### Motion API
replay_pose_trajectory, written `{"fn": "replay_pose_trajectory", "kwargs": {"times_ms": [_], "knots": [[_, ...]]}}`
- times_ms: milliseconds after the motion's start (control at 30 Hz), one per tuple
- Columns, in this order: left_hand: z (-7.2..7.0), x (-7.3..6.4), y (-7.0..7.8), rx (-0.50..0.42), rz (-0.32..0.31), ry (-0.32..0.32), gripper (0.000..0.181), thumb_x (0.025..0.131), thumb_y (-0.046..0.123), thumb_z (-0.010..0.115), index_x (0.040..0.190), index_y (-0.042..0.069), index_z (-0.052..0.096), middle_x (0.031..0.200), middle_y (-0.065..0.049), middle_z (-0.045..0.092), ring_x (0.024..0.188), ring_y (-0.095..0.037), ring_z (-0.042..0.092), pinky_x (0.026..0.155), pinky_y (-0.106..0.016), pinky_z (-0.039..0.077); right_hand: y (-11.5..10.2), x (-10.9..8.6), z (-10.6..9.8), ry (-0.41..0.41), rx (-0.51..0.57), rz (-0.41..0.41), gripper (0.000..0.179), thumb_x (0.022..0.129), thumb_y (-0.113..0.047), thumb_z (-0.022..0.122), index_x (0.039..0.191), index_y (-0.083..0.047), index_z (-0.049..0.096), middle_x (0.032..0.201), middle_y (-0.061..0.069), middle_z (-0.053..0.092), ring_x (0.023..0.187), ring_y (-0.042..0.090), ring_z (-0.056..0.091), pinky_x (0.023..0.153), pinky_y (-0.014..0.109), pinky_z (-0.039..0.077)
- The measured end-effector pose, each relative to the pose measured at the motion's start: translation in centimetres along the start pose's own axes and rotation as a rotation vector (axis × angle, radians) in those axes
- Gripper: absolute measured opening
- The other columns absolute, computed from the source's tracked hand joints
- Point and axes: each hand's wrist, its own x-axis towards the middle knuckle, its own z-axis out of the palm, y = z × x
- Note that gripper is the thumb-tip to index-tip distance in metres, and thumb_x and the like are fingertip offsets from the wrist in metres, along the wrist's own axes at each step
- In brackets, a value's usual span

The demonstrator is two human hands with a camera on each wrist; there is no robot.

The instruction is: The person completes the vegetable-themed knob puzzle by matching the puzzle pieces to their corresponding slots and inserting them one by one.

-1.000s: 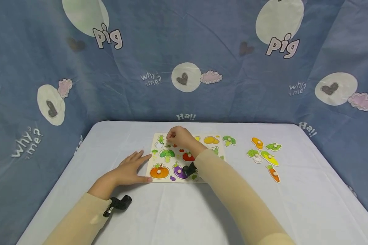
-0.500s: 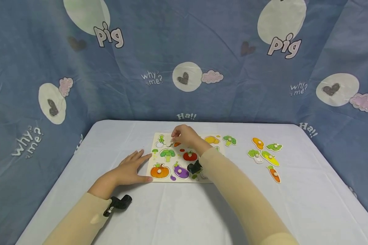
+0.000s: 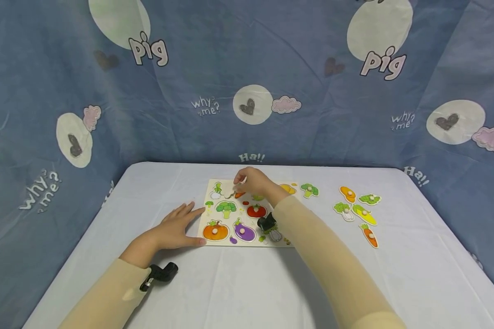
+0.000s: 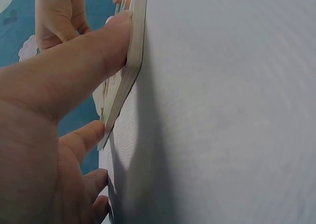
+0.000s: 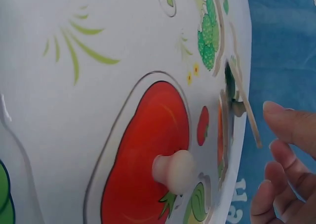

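My left hand [image 3: 173, 230] spreads beside the board's left edge, with thumb and a fingertip against the white vegetable puzzle board [image 4: 133, 56]. My right hand [image 3: 253, 182] hovers over the far part of the board; in the right wrist view its fingertips show bare, thumb apart from forefinger. Close to them, a thin puzzle piece [image 5: 247, 103] stands tilted and edge-on near a small knob, with a visible gap to the thumb; its picture is hidden. A knobbed tomato piece [image 5: 148, 155], pumpkin piece [image 3: 215, 231] and eggplant piece [image 3: 244, 231] sit on the board.
Right of the board lie loose pieces: a carrot [image 3: 368, 235], corn [image 3: 364, 214], bok choy [image 3: 344, 211], a green pea-like piece [image 3: 369, 199] and an orange-yellow one [image 3: 347, 194]. A broccoli piece [image 3: 309, 190] lies by the board's right edge. A patterned blue cloth [image 3: 251, 137] hangs behind the table.
My right hand has shifted slightly right across the board, uncovering more of the orange picture near its fingertips. The left hand keeps its place at the board's edge.
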Motion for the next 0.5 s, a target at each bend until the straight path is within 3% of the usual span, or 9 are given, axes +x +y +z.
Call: {"fn": "replay_pose_trajectory", "kwargs": {"times_ms": [200, 500], "knots": [[0.04, 0.11, -0.19, 0.004, 0.002, -0.001, 0.104, 0.078, 0.069, 0.071, 0.158, 0.015, 0.032, 0.164, -0.025, 0.015, 0.149, -0.049, 0.008, 0.115, -0.07, 0.01, 0.08, 0.22, 0.16, -0.011, 0.015, 0.006, 0.017, 0.088, -0.004, 0.076, 0.102, -0.012, 0.072, 0.118, 0.005, 0.059, 0.101, 0.024, 0.054, 0.092, 0.037, 0.051], [0.1, 0.14, -0.15, 0.0, -0.004, -0.005, 0.104, 0.078, 0.068, 0.072, 0.158, 0.015, 0.032, 0.164, -0.025, 0.015, 0.149, -0.049, 0.008, 0.115, -0.069, 0.009, 0.85, 0.75, 0.7, -0.007, -0.017, -0.01, 0.024, 0.085, 0.001, 0.078, 0.104, -0.013, 0.073, 0.13, 0.007, 0.056, 0.114, 0.026, 0.052, 0.096, 0.038, 0.05]]}}
